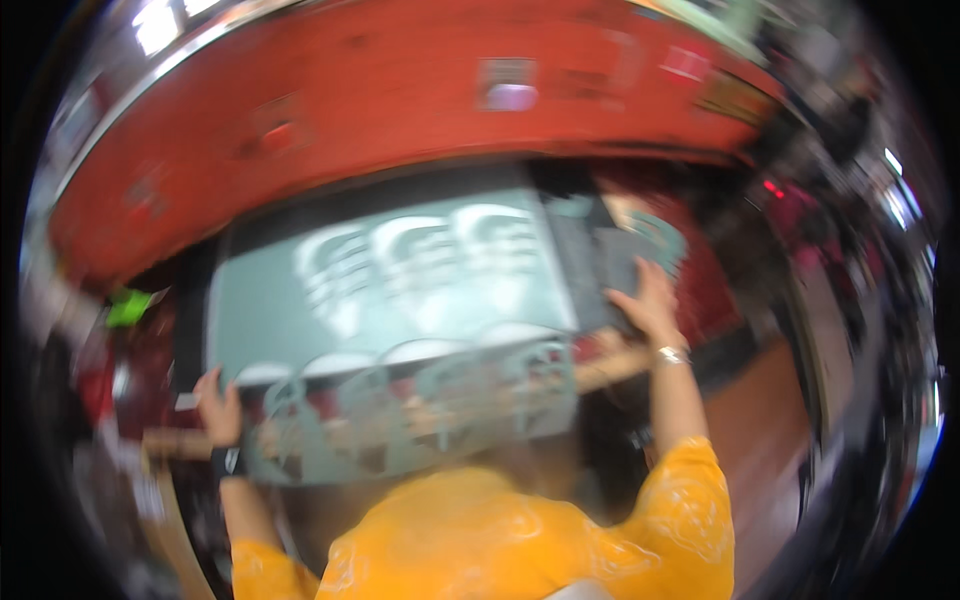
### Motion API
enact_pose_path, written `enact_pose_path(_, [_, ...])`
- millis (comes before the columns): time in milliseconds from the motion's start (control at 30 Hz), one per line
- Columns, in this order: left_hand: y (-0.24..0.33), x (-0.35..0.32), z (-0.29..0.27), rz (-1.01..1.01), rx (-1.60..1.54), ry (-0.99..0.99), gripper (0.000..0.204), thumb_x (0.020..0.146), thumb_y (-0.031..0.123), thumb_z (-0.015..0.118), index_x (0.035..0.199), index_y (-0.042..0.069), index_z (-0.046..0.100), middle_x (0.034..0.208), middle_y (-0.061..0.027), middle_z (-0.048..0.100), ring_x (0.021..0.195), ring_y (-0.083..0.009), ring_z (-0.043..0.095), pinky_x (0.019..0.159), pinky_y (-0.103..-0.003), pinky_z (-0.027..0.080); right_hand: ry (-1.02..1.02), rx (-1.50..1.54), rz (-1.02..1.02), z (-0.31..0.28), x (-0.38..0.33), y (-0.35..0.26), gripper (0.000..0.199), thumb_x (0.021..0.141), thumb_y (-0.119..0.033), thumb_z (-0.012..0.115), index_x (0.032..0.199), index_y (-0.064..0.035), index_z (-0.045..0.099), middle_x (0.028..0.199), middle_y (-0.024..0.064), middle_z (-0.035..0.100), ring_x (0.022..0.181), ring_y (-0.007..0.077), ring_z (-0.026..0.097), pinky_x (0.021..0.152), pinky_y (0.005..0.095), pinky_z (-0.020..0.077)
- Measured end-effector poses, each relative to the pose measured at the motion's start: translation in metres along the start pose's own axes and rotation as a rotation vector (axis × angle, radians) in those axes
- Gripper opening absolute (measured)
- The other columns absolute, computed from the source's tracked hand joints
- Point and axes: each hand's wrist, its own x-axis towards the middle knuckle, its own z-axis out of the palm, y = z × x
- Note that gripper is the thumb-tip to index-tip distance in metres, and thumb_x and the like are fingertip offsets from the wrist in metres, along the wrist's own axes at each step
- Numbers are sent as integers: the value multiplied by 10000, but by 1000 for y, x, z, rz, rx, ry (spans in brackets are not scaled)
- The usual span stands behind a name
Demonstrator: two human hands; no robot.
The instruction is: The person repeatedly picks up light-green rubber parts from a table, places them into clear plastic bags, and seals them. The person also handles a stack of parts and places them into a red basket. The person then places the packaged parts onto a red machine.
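A pale grey-green sheet [262, 310] lies in front of me. Curved shapes have been cut out of it, and a white surface shows through several openings. Its near part, a lattice of cut-outs [450, 455], hangs toward my body. At the sheet's left edge is my left hand [218, 408], fingers raised and apart; blur hides whether it touches the sheet. My right hand [652, 305] is at the right, beside a dark grey slab [622, 258], thumb and fingers spread, seemingly resting against it. Just beyond lies a grey-green cut piece [660, 240].
A long red machine beam [400, 95] spans the far side above the sheet. Under the sheet's right side runs a wooden bar [612, 368]. Something bright green [128, 306] sits at the far left. Blurred clutter fills the right.
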Motion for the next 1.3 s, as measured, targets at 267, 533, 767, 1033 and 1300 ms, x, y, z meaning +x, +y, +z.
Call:
enact_pose_path(267, [61,24,-31,-217,46,-124,480,768,297,686,1188,96,568,1148,-146,520,1035,-344,558,861,-407,473,-31,-72,47,19,28,-3,865,651,-362,755,1386,-102,383,1455,223,296,1269,449,360,1029,491,342])
enact_pose_path(533, [66,33,-50,-56,118,-149,470,749,340,714,1133,94,600,1014,-142,553,849,-348,613,721,-438,508,-61,738,185,-23,36,-20,532,769,-68,655,1268,54,517,1176,118,578,1014,164,551,885,265,446])
enact_pose_path(767, [30,61,-53,355,-28,-168,456,686,317,754,1061,91,627,1088,-115,559,1058,-303,528,857,-417,444,-231,992,-72,-39,-68,-242,654,691,-164,658,1303,4,497,1084,125,611,907,156,585,801,254,461])
enact_pose_path(1033, [7,76,-17,368,-445,-238,379,662,285,757,972,102,639,1152,-107,555,1114,-307,492,936,-423,391,-387,743,-395,55,-100,-489,600,588,-209,768,1167,-103,646,1398,189,431,1269,284,437,1019,369,360])
enact_pose_path(1300, [6,71,-16,281,-550,-175,358,616,242,787,887,84,613,1017,-83,543,1026,-293,511,851,-406,413,-23,206,-449,129,-107,-586,531,626,-277,716,1134,-148,630,1335,198,451,1132,421,440,975,492,373])
